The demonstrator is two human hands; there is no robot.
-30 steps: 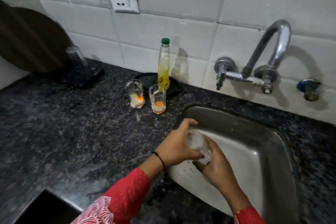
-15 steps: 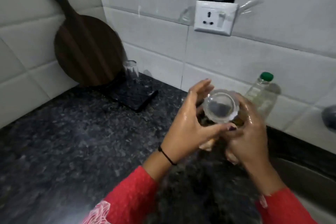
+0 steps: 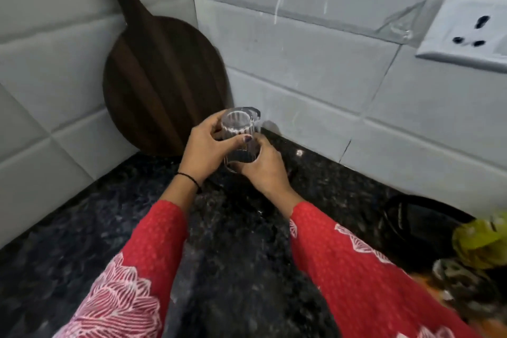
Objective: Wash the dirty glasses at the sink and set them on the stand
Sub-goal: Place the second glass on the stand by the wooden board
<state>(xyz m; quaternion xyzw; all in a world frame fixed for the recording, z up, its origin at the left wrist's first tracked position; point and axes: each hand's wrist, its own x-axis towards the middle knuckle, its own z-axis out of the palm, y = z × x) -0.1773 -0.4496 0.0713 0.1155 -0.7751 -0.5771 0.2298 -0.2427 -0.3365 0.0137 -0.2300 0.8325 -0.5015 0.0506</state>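
Note:
Both my hands hold one clear ribbed glass (image 3: 237,125) upside down, its base facing up, low over the dark counter near the wall corner. My left hand (image 3: 208,143) curls round its upper part with the thumb across the front. My right hand (image 3: 263,170) grips it lower down on the right side. The stand is hidden behind my hands. Two dirty glasses (image 3: 463,280) with orange residue show blurred at the lower right.
A round dark wooden board (image 3: 162,82) leans in the tiled corner just behind the glass. A yellow soap bottle (image 3: 480,244) and a black round dish (image 3: 419,222) sit at the right. A wall socket (image 3: 466,30) is at the upper right. The granite counter (image 3: 109,228) spreads around my arms.
The glass has travelled from the sink leftward to the corner by the wooden board, and now sits lower and inverted. The view swung left, so the sink and tap are out of sight.

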